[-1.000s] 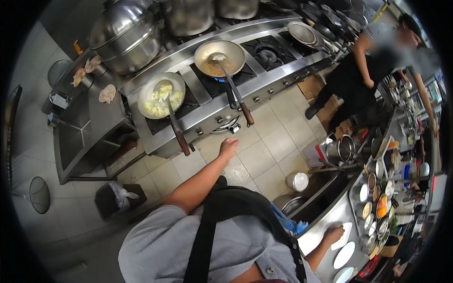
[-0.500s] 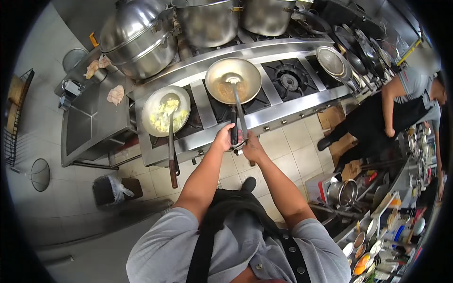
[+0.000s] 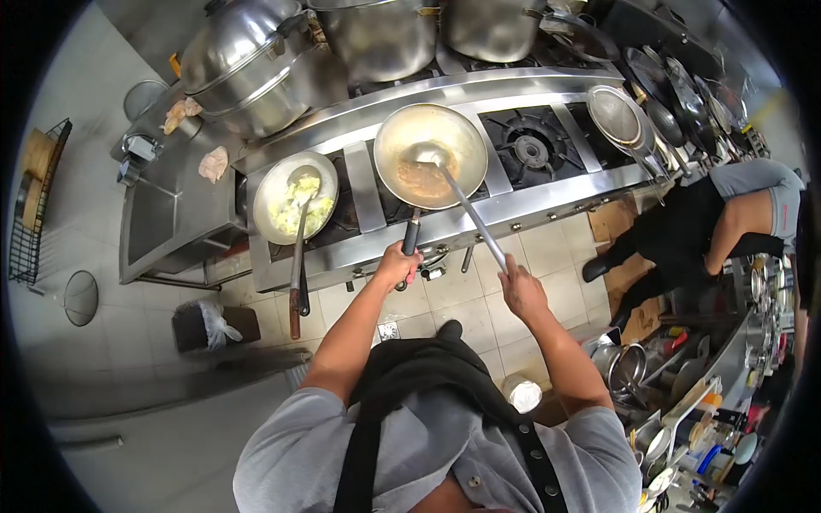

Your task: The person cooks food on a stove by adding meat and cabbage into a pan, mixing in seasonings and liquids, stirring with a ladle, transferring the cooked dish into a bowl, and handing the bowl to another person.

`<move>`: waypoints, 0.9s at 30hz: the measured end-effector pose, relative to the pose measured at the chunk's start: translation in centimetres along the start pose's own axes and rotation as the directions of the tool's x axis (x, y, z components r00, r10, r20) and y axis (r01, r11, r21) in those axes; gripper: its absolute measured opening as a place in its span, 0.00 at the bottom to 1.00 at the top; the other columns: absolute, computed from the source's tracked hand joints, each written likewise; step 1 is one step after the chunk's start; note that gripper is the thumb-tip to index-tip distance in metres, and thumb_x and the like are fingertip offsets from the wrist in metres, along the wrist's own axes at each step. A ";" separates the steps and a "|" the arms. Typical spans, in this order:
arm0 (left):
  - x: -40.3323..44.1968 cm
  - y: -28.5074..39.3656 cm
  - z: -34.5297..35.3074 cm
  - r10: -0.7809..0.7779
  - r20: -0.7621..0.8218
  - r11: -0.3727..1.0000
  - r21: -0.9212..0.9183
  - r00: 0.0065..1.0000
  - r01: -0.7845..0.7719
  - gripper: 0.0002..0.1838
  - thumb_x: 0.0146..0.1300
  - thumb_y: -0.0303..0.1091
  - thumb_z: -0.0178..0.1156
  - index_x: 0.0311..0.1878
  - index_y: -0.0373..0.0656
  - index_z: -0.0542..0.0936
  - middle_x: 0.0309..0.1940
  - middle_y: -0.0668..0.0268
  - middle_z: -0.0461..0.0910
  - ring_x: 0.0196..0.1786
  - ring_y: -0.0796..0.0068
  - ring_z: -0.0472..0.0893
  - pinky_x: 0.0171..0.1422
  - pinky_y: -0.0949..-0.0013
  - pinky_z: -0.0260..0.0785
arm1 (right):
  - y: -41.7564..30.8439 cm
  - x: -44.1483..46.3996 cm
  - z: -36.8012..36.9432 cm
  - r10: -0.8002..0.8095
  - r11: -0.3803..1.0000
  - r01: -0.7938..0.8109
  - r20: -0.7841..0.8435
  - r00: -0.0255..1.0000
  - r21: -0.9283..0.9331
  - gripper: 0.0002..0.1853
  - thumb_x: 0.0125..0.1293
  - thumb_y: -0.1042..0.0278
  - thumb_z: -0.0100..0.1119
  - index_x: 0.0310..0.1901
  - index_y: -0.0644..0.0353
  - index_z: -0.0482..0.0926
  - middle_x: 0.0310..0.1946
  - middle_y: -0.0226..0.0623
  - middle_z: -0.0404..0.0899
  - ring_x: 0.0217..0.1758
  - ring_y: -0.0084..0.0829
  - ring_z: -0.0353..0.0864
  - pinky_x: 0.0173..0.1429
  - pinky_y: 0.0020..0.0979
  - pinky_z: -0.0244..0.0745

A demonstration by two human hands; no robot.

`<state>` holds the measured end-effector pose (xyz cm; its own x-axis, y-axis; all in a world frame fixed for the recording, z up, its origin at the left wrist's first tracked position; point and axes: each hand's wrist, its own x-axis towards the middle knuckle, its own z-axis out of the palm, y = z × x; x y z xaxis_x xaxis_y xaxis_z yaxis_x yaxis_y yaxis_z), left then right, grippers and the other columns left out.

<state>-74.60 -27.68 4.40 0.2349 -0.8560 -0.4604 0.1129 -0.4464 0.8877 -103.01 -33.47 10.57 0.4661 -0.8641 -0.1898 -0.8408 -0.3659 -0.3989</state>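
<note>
My left hand [image 3: 398, 262] is wrapped round the black handle of a deep frying pan [image 3: 462, 141] on the middle burner. In my right hand [image 3: 522, 289] is the end of a long ladle [image 3: 470, 208]. Its bowl rests inside the pan, at the edge of some light brown food [image 3: 425, 178]. On the burner to the left, a second pan [image 3: 263, 203] holds pale yellow-green food [image 3: 315, 214]. Another ladle [image 3: 300, 256] lies across that pan, its wooden-ended handle sticking out over the stove's front edge.
Large steel pots [image 3: 376, 43] line the back of the stove. A bare burner [image 3: 532, 151] is right of my pan, with strainers [image 3: 614, 115] beyond. A co-worker [image 3: 684, 222] bends over at the right. A bin [image 3: 214, 325] stands on the left floor.
My right hand has moved right, away from my left hand, swinging the ladle's handle outward. My left hand is slightly lower and left, still on the pan handle. The co-worker has bent down.
</note>
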 end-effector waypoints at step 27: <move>-19.7 -11.4 0.7 -0.169 0.655 0.870 0.450 0.737 -0.200 0.06 0.56 0.25 0.58 0.32 0.38 0.70 0.15 0.67 0.71 0.11 0.77 0.70 0.14 0.70 0.64 | -22.5 -38.1 9.7 0.413 -0.740 0.051 0.393 0.822 0.670 0.17 0.72 0.59 0.44 0.53 0.64 0.66 0.20 0.23 0.62 0.14 0.13 0.59 0.12 0.20 0.62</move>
<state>-81.22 -5.91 3.37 -0.4780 -0.7260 -0.4944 -0.3831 -0.3343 0.8611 -99.21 11.05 18.06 0.1442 -0.7254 -0.6730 0.8309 0.4582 -0.3159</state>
